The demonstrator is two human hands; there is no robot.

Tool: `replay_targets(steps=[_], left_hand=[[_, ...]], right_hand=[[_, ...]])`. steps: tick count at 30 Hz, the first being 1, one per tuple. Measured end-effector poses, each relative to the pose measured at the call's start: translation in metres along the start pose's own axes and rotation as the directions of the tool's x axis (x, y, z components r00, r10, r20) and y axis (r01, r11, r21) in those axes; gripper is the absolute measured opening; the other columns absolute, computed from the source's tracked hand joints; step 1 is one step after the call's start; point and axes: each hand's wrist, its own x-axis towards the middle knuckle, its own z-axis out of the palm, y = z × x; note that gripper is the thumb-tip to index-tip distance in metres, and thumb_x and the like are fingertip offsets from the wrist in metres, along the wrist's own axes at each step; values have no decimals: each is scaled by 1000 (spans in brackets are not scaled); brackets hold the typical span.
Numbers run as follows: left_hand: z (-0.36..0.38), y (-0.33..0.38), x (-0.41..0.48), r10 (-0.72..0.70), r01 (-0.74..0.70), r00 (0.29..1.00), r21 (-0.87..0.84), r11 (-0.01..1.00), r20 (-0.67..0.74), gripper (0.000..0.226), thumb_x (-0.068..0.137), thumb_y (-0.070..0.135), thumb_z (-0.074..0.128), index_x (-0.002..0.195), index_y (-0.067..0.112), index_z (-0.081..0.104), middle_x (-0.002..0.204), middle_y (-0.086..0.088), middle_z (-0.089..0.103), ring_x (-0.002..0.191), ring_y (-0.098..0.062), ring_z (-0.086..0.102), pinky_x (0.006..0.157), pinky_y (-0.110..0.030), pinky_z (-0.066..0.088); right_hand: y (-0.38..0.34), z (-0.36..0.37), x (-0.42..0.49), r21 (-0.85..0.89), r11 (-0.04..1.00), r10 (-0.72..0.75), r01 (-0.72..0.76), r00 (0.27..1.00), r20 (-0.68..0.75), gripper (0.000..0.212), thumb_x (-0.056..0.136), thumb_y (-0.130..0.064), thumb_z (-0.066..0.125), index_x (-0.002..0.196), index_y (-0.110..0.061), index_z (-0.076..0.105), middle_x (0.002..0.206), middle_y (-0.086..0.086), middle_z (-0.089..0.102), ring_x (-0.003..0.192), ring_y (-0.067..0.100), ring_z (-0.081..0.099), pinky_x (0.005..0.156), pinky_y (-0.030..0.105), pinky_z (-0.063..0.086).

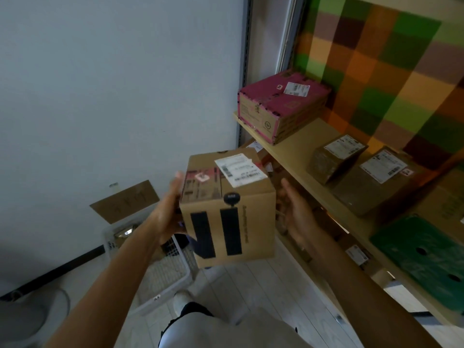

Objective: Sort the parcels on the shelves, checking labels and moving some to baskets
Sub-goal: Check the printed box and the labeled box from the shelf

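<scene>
Parcel being sorted is a brown cardboard box with two black bars down its near face [226, 217], held up in the air in front of the person, left of the shelving and above the floor. It has a white shipping label [239, 170] stuck on top, plus a reddish sticker beside it that's too blurry to read. Hands: the left hand [167, 214] lies flat against the box's left side with the fingers pointing up, thumb hidden. The right hand [295, 214] is spread open at the box's right side, palm toward it, but it's blurred and I can't tell if it actually touches. Down below the box sits a white plastic mesh basket [163, 295] on the pale plank floor, with a brown cardboard sign [125, 202] propped on the wall behind it. To the right, a light wooden shelf [298, 149] carries a pink-topped cardboard box [283, 106], two brown tape-wrapped parcels [334, 162] with white labels lying side by side, and a green box with holes [421, 254] nearer the camera. A green, orange and brown chequered panel [376, 71] backs the shelf.
</scene>
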Motion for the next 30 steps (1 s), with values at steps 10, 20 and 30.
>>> replay_targets(steps=[10, 20, 30], left_hand=[[23, -36, 6, 16, -5, 991, 81, 997, -132, 56, 74, 40, 82, 115, 12, 57, 105, -12, 72, 91, -29, 72, 84, -53, 57], [26, -46, -2, 77, -91, 984, -79, 993, -162, 60, 76, 61, 61, 121, 23, 48, 119, -13, 64, 100, -30, 67, 81, -47, 57], [18, -37, -4, -34, 30, 994, -37, 999, -105, 39, 91, 33, 66, 121, 12, 52, 122, -17, 61, 99, -26, 64, 75, -41, 54]], right_hand=[[22, 16, 3, -347, 936, 86, -56, 994, 70, 45, 82, -9, 78, 120, -22, 59, 113, 0, 74, 91, 14, 74, 73, 31, 61], [12, 5, -3, -351, 934, -39, 64, 996, 78, 36, 83, -25, 75, 113, -21, 57, 108, 2, 72, 88, 20, 74, 69, 32, 61], [6, 12, -16, -281, 960, 19, 2, 997, 70, 41, 73, -56, 72, 108, -38, 56, 118, -2, 67, 106, 17, 65, 96, 44, 54]])
